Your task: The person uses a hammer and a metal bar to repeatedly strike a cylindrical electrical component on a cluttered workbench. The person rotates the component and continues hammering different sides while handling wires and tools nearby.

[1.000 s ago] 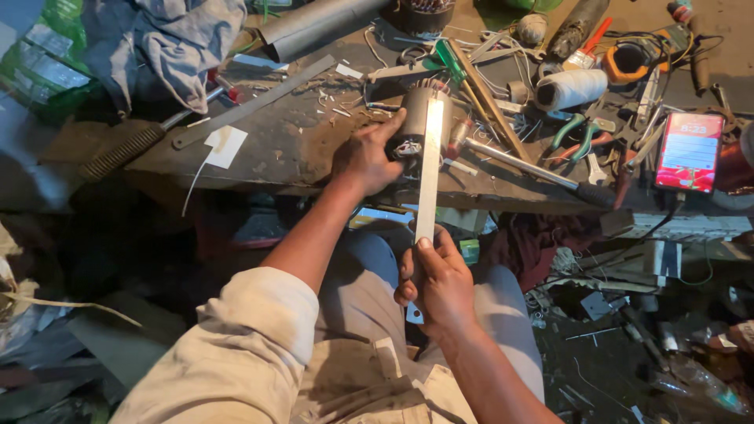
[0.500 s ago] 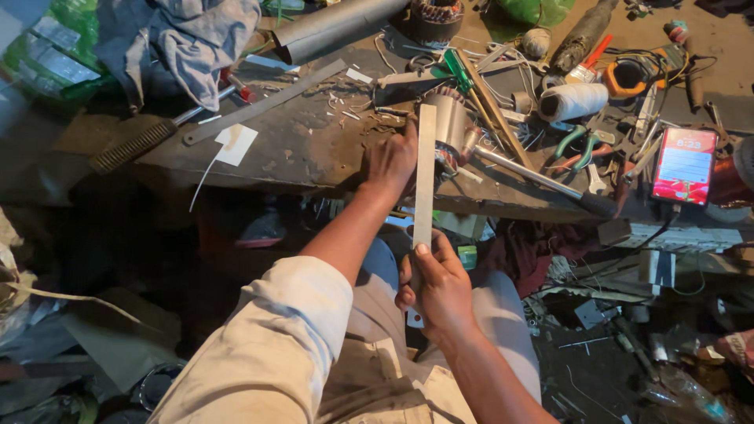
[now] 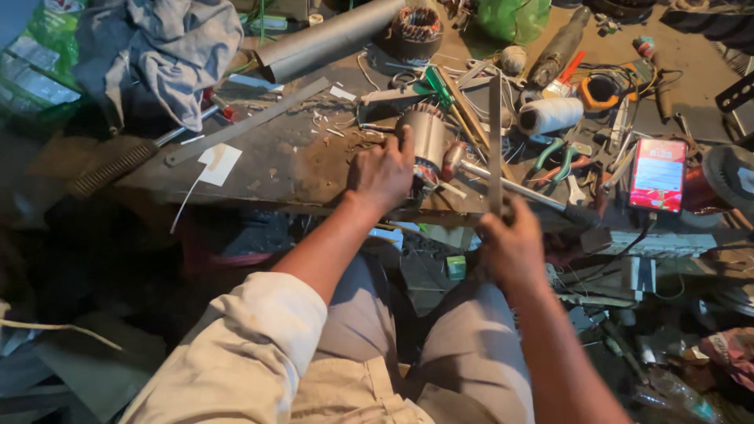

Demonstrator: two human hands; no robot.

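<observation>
The left hand (image 3: 382,174) lies closed over a cylindrical metal motor part (image 3: 428,141) near the front edge of the table (image 3: 290,161); the palm hides the part's near end, so how the fingers grip beneath cannot be made out. A steel shaft (image 3: 514,190) runs from the part toward the table's right side, its far end lost among clutter. The right hand (image 3: 514,250) is closed around the lower end of a long flat metal strip (image 3: 495,145), held upright just off the front edge; the strip is blurred and its bottom tip is hidden inside the fist.

Toward the back edge lie a grey metal tube (image 3: 330,38), cut off at the top, and a wound copper coil (image 3: 416,27). A grey cloth (image 3: 169,51) covers the back left corner. A roll of white thread (image 3: 552,115) and green-handled pliers (image 3: 554,153) sit right of the strip. A phone with a red screen (image 3: 658,174) rests at the right edge.
</observation>
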